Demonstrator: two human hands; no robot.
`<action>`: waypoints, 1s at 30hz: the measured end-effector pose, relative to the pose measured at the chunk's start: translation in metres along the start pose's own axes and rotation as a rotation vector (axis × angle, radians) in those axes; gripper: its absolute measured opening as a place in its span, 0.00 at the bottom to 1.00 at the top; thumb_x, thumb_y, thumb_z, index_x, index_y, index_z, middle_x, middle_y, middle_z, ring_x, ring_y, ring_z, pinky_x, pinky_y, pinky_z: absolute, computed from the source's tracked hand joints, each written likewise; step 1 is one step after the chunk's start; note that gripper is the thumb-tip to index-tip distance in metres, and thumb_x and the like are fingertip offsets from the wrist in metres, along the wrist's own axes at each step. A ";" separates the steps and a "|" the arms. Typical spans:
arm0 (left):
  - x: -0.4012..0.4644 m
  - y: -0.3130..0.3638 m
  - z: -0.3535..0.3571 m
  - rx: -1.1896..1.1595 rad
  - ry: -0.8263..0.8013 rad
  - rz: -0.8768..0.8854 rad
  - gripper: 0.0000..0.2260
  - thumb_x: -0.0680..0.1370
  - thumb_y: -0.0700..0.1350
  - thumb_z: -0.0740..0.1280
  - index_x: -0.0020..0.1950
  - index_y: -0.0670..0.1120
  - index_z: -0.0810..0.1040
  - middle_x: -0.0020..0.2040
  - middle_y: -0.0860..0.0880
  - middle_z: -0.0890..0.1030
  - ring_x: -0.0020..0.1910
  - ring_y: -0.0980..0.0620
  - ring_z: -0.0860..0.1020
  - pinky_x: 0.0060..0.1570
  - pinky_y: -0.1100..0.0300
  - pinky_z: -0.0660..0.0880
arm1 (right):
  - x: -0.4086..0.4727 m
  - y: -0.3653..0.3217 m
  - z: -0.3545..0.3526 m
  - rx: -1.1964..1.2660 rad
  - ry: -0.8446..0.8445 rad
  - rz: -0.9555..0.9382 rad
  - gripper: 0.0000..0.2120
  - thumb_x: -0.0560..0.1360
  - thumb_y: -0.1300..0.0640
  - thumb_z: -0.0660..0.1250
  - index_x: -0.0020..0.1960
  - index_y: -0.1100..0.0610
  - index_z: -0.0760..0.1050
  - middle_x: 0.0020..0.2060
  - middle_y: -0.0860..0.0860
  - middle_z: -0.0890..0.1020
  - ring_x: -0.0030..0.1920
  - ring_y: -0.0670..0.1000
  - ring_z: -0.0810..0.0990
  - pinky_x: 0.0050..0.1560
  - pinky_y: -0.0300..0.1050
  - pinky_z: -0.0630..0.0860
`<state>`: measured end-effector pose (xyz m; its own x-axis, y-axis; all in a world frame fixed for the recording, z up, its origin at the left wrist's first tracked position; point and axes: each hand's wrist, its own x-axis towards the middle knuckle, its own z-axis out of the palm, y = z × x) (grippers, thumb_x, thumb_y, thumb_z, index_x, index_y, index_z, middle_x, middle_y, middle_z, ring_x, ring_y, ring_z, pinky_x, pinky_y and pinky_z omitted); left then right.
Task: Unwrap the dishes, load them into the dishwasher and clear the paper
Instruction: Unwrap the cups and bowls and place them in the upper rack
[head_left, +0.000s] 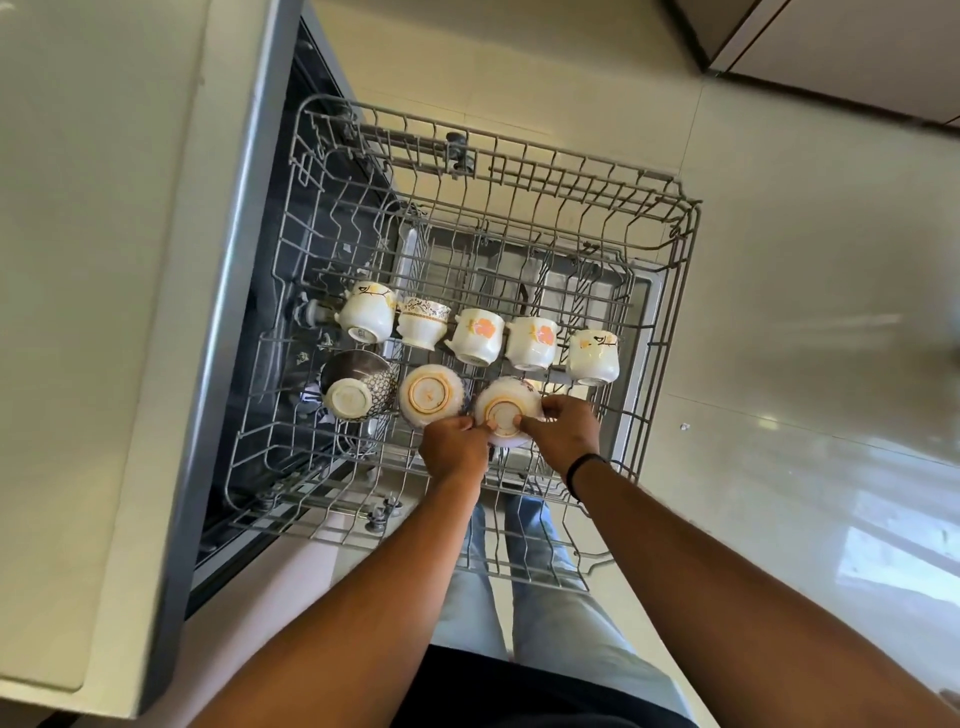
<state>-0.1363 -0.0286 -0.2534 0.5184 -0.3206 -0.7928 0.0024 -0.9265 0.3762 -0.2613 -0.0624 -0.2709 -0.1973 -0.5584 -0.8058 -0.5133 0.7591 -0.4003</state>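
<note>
Both hands, left hand (453, 442) and right hand (563, 430), are gripping a white bowl (506, 410), seating it upside down in the rack (680, 249)'s near row. I'm counting five cups, two bowls loaded; no paper showing.

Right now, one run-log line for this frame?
stage: loading | left hand + right hand: holding upturned white ceramic bowl | grey wire dishwasher rack: five cups, two bowls placed
</note>
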 end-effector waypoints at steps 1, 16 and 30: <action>0.000 0.000 0.001 0.017 0.006 0.011 0.14 0.73 0.39 0.77 0.56 0.38 0.83 0.55 0.42 0.85 0.48 0.47 0.83 0.51 0.53 0.81 | 0.000 0.000 0.000 -0.029 -0.002 -0.015 0.24 0.69 0.56 0.80 0.63 0.61 0.80 0.57 0.54 0.84 0.57 0.53 0.81 0.53 0.38 0.72; -0.013 0.002 -0.005 0.065 -0.044 0.136 0.14 0.74 0.47 0.76 0.54 0.40 0.83 0.53 0.45 0.86 0.44 0.50 0.83 0.51 0.50 0.81 | 0.001 0.000 -0.011 -0.046 -0.106 -0.031 0.07 0.74 0.54 0.74 0.46 0.57 0.81 0.34 0.50 0.78 0.39 0.54 0.76 0.40 0.46 0.73; -0.052 0.025 -0.040 -0.053 -0.011 0.190 0.22 0.74 0.45 0.76 0.66 0.40 0.79 0.63 0.43 0.82 0.52 0.48 0.81 0.42 0.59 0.77 | -0.063 -0.032 -0.053 -0.189 0.043 -0.286 0.18 0.78 0.52 0.70 0.65 0.59 0.77 0.59 0.54 0.82 0.58 0.56 0.79 0.53 0.43 0.73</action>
<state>-0.1287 -0.0267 -0.1836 0.5043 -0.4911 -0.7103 -0.0493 -0.8376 0.5440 -0.2770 -0.0695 -0.1844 -0.0557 -0.7564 -0.6517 -0.6978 0.4963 -0.5165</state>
